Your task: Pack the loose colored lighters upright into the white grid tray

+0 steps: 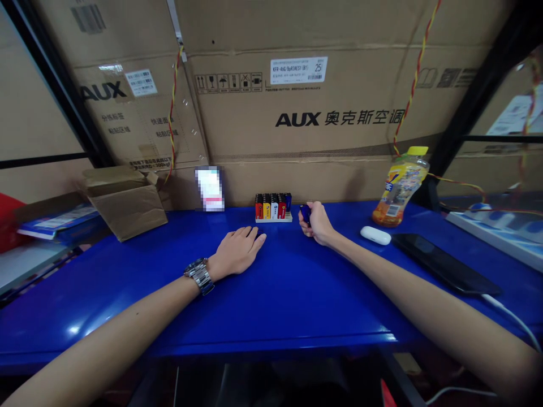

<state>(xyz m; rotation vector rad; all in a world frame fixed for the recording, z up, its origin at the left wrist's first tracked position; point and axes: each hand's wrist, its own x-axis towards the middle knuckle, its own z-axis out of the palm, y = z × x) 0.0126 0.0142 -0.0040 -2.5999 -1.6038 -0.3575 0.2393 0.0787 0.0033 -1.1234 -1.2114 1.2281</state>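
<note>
Head view: R hand (316,223) clenched round a dark-blue lighter (305,213), body mostly hidden by fingers, just right of lighter rack (274,218). L hand (237,250) palm-down, fingers relaxed, holding nothing, on blue table (297,294); steel watch (199,276) on wrist. Rack's lighters upright, red/yellow/white/dark; labels too small to read.

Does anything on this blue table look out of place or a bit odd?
Two things stand out. A blue lighter gripped in the right hand sits apart from the row of lighters in their stand. The small cardboard box sits crooked on the blue table, its flaps loose and its sides creased.
</note>
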